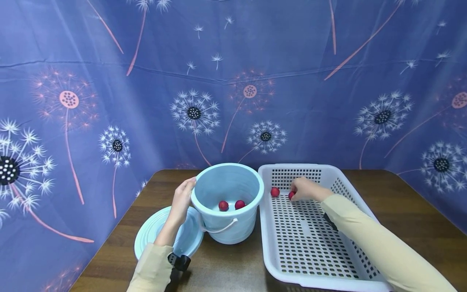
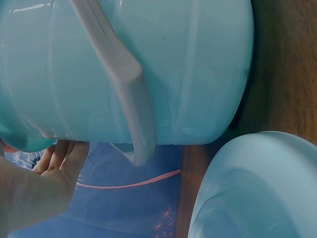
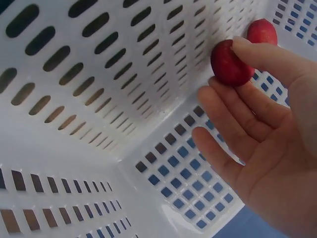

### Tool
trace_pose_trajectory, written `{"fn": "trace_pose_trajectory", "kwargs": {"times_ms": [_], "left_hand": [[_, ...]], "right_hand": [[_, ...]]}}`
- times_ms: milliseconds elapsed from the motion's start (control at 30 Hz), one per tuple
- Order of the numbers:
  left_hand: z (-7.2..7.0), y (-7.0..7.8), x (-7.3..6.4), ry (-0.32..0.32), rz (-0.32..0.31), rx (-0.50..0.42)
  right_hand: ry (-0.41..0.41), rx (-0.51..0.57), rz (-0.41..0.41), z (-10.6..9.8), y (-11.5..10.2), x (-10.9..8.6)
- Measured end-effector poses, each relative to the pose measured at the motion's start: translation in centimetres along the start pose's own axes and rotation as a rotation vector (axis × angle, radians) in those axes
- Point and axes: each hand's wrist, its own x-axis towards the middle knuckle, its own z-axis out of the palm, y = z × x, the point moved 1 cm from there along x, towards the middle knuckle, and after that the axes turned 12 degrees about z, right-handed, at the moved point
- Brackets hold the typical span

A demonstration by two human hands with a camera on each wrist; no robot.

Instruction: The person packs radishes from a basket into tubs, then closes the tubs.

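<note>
A light blue bucket (image 1: 233, 227) stands upright with two round red fruits (image 1: 223, 206) inside. My left hand (image 1: 182, 198) holds its rim on the left side; in the left wrist view the fingers (image 2: 69, 157) lie against the bucket's wall (image 2: 198, 74). Over the far end of a white perforated basket (image 1: 268, 243), my right hand (image 1: 306, 189) pinches a round red fruit (image 3: 230, 64) between thumb and fingers. Another red fruit (image 1: 275, 192) lies in the basket, just left of that hand.
A light blue lid (image 1: 146, 233) lies on the wooden table (image 1: 222, 267), left of the bucket and under my left forearm. The bucket's pale handle (image 1: 224, 229) hangs down in front. Behind the table hangs a blue dandelion-print cloth (image 1: 233, 48).
</note>
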Motion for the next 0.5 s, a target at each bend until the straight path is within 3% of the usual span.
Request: {"fn": "trace_pose_trajectory", "kwargs": {"times_ms": [367, 500], "left_hand": [[0.1, 0.2, 0.1, -0.009, 0.001, -0.005], [0.0, 0.1, 0.1, -0.005, -0.004, -0.002]], "right_hand": [[0.021, 0.045, -0.03, -1.8, -0.1, -0.5], [0.019, 0.082, -0.089, -2.7, -0.5, -0.6]]}}
